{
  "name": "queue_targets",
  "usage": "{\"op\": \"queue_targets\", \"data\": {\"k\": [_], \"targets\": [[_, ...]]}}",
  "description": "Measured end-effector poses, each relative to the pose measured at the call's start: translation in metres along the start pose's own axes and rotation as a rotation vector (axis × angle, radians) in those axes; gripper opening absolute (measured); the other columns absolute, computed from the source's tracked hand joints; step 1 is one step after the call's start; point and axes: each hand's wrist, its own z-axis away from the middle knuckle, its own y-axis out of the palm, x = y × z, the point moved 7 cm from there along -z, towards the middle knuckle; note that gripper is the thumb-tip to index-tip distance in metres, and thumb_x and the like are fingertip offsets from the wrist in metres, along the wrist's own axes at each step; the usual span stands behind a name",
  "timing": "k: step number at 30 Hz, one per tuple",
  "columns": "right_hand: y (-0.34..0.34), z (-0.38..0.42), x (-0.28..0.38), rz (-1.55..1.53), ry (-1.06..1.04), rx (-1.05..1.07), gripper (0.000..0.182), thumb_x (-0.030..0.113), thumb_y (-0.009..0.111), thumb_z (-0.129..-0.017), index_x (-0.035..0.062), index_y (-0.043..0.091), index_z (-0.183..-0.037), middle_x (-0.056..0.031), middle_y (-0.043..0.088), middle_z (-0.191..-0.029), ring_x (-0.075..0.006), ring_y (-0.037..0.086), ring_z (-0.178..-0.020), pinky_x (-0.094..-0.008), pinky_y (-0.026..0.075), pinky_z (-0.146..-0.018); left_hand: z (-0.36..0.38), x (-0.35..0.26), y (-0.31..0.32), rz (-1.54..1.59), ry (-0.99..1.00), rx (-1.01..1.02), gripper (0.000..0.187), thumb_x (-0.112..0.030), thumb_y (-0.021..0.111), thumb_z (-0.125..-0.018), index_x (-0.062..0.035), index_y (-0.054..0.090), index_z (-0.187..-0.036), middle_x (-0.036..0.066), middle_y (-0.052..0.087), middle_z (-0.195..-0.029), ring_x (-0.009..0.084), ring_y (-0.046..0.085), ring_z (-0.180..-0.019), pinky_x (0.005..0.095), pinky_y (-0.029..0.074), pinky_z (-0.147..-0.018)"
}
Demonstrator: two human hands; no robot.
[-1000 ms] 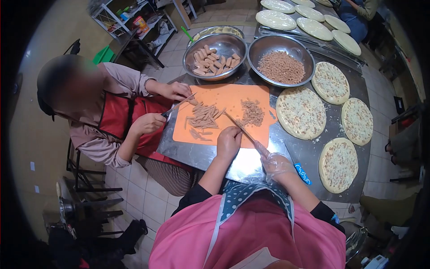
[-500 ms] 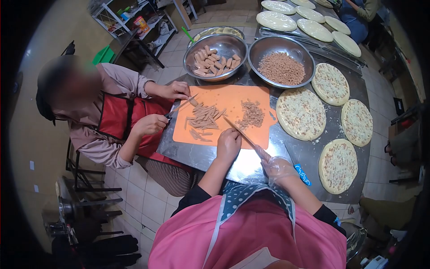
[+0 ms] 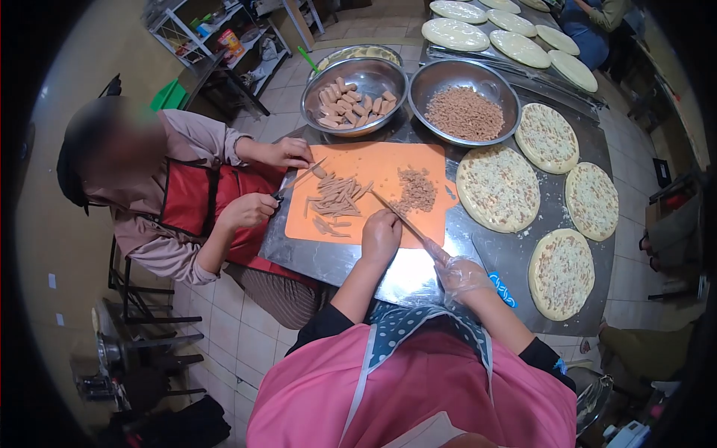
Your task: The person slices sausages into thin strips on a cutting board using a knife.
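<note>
My right hand (image 3: 458, 278), in a clear plastic glove, is closed round the handle of a knife (image 3: 397, 213). The blade slants up and left over an orange cutting board (image 3: 358, 154). Close against the blade's left side, my left hand (image 3: 382, 236) rests with curled fingers at the board's near edge; what lies under them is hidden. Right of the blade is a pile of small diced sausage (image 3: 415, 190). To the left lie thin sausage strips (image 3: 337, 197). A co-worker's hands at the board's left edge hold another knife (image 3: 300, 178) beside a sausage piece (image 3: 320, 172).
Behind the board stand a steel bowl of sausage chunks (image 3: 305, 104) and a steel bowl of diced sausage (image 3: 512, 89). Several topped pizza bases (image 3: 498, 189) lie on the right. A blue-handled knife (image 3: 503, 290) lies near my right wrist. Plain bases (image 3: 455, 33) fill the far table.
The whole view has shifted slightly left. Both my hands and the knife keep nearly the same position over the board, and the co-worker's hands have barely moved.
</note>
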Motion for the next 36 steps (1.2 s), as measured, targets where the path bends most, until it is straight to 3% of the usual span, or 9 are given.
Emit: {"op": "queue_targets", "data": {"k": [12,15,17,21,23,26,29,31,36], "targets": [[0.005,0.002,-0.004,0.028,0.034,0.068,0.051,0.032,0.031,-0.093,0.0336,0.016,-0.141,-0.0257,0.059,-0.093,-0.0428,0.057,-0.085,-0.0487,0.043,-0.077,-0.003,0.004,-0.001,-0.012,-0.034,0.048,0.008,-0.007,0.06,-0.069,0.0003,0.062,-0.071,0.016,0.059,-0.072,0.0322,0.058,-0.07,0.0398,0.047,-0.065],[0.012,-0.012,-0.009,-0.029,-0.028,0.003,0.05,0.032,0.032,-0.093,0.0334,0.017,-0.141,-0.0261,0.059,-0.093,-0.0431,0.057,-0.085,-0.0488,0.043,-0.077,-0.002,0.005,-0.003,0.005,-0.047,0.036,0.009,-0.008,0.061,-0.069,-0.0004,0.064,-0.073,0.016,0.06,-0.073,0.0322,0.059,-0.07,0.0392,0.047,-0.064],[0.007,-0.013,-0.006,-0.032,-0.076,-0.058,0.051,0.03,0.033,-0.093,0.0348,0.017,-0.141,-0.0234,0.06,-0.08,-0.0379,0.06,-0.075,-0.0474,0.046,-0.071,-0.002,0.006,-0.006,0.027,-0.052,0.008,0.009,-0.008,0.061,-0.07,-0.0008,0.065,-0.074,0.017,0.06,-0.073,0.0322,0.06,-0.07,0.0389,0.047,-0.064],[0.003,0.003,0.001,0.01,-0.074,-0.038,0.05,0.031,0.031,-0.093,0.0345,0.018,-0.14,-0.0234,0.06,-0.08,-0.0378,0.06,-0.077,-0.0469,0.046,-0.072,-0.002,0.008,-0.007,0.009,-0.095,0.028,0.01,-0.01,0.064,-0.07,-0.0016,0.066,-0.075,0.016,0.061,-0.073,0.0313,0.06,-0.069,0.0377,0.048,-0.064],[0.007,0.002,-0.005,-0.007,-0.004,0.012,0.051,0.033,0.033,-0.092,0.0332,0.018,-0.141,-0.0262,0.059,-0.092,-0.0419,0.057,-0.083,-0.0484,0.043,-0.075,-0.003,0.007,-0.007,-0.008,-0.102,0.044,0.01,-0.01,0.065,-0.07,-0.0017,0.066,-0.075,0.016,0.061,-0.072,0.0309,0.06,-0.067,0.0372,0.048,-0.063],[0.008,-0.006,-0.006,-0.068,0.017,0.05,0.051,0.033,0.034,-0.092,0.0332,0.019,-0.14,-0.0263,0.059,-0.092,-0.0413,0.057,-0.084,-0.0484,0.043,-0.075,-0.003,0.01,-0.007,0.049,-0.165,0.076,0.01,-0.009,0.063,-0.072,0.0003,0.064,-0.075,0.018,0.06,-0.07,0.0338,0.058,-0.069,0.0415,0.047,-0.066],[0.005,-0.007,-0.009,-0.162,-0.054,-0.013,0.051,0.034,0.035,-0.092,0.0338,0.018,-0.14,-0.0269,0.059,-0.093,-0.0415,0.057,-0.084,-0.0482,0.043,-0.075,-0.003,0.014,-0.01,0.047,-0.21,0.062,0.013,-0.012,0.066,-0.07,-0.0002,0.065,-0.075,0.015,0.061,-0.069,0.0298,0.06,-0.064,0.0356,0.047,-0.059],[0.003,0.002,-0.004,-0.112,-0.038,0.012,0.052,0.035,0.034,-0.092,0.034,0.017,-0.141,-0.0269,0.059,-0.094,-0.0419,0.057,-0.085,-0.0484,0.043,-0.076,-0.002,0.016,-0.012,0.041,-0.269,0.069,0.014,-0.012,0.064,-0.072,0.0012,0.062,-0.07,0.017,0.06,-0.07,0.0318,0.058,-0.067,0.0395,0.047,-0.064],[0.013,-0.004,-0.006,-0.007,-0.001,0.059,0.052,0.036,0.033,-0.092,0.034,0.016,-0.141,-0.0272,0.058,-0.094,-0.0428,0.057,-0.085,-0.0489,0.043,-0.076,0.001,0.014,-0.008,0.023,-0.233,0.071,0.013,-0.012,0.064,-0.072,0.0013,0.064,-0.073,0.017,0.06,-0.07,0.0314,0.059,-0.068,0.0392,0.047,-0.065]]}}
